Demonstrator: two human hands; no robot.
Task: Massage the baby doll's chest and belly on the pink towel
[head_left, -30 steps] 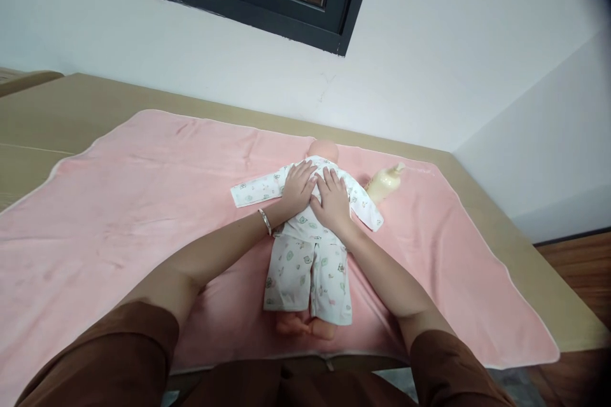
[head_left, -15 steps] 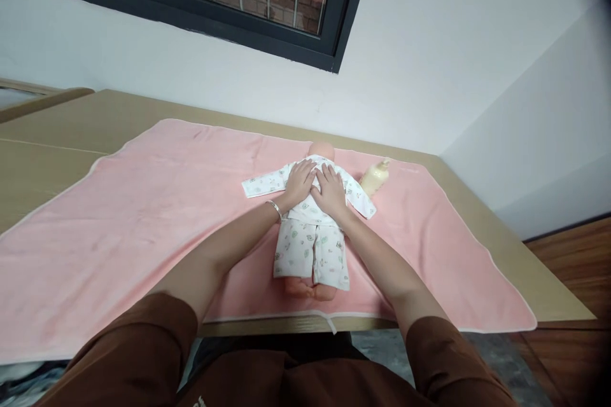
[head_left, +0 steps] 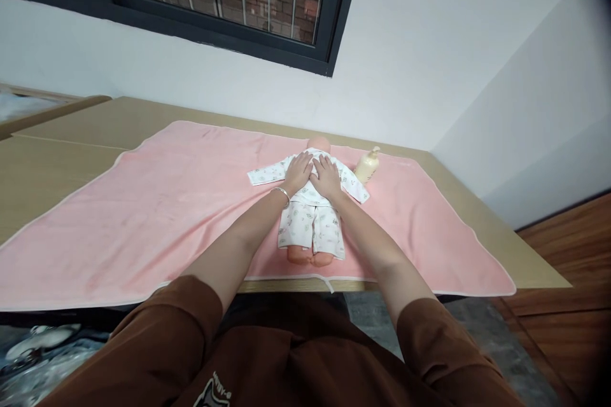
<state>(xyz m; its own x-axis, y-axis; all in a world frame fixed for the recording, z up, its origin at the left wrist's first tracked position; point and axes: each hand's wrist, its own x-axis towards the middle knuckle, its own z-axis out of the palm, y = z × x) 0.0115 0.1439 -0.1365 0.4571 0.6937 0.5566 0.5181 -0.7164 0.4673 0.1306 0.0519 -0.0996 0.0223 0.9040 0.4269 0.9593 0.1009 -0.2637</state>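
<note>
A baby doll [head_left: 312,229] in white printed pyjamas lies face down on a pink blanket [head_left: 157,216], head towards the wall. My left hand [head_left: 296,173] rests flat on the doll's upper back, fingers spread, with a silver bangle on the wrist. Beside it, my right hand [head_left: 327,177] also lies flat on the back, fingers apart. The two hands touch at the thumbs. Neither hand holds anything. Both pyjama sleeves stretch out sideways and the bare feet point towards me.
A cream pump bottle [head_left: 367,165] lies on the blanket just right of the doll's sleeve. The blanket covers a tan wooden table [head_left: 67,133] set against a white wall under a dark-framed window [head_left: 214,0]. Wooden floor shows at the right.
The camera has drawn back and tilted up, so the doll looks smaller and the table's near edge shows. Both hands stay flat on the doll's back.
</note>
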